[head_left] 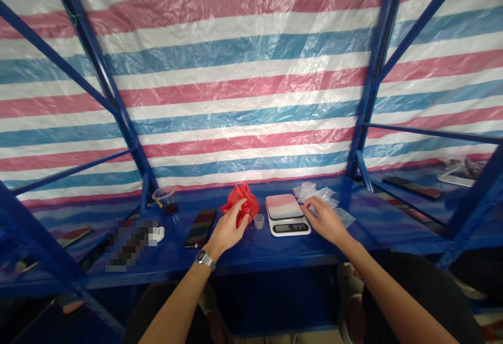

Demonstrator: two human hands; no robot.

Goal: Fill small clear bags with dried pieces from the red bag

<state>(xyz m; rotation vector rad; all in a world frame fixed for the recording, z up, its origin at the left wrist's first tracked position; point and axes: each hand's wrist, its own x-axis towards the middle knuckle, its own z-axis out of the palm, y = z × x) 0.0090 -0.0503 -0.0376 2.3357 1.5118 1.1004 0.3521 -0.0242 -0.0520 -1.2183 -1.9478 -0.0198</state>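
On the blue counter, centre: red bag, crumpled, with the left hand against its front, fingers curled onto the plastic. Small clear cup just beside that hand, between bag and scale. Right hand open, fingers spread, at the scale's right edge, fingertips near the clear bags behind. Left of centre: dark phone, flat; clear tub further back.

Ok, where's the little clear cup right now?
In the head view, the little clear cup stands on the blue shelf, between the red bag and the scale, just right of the left hand.
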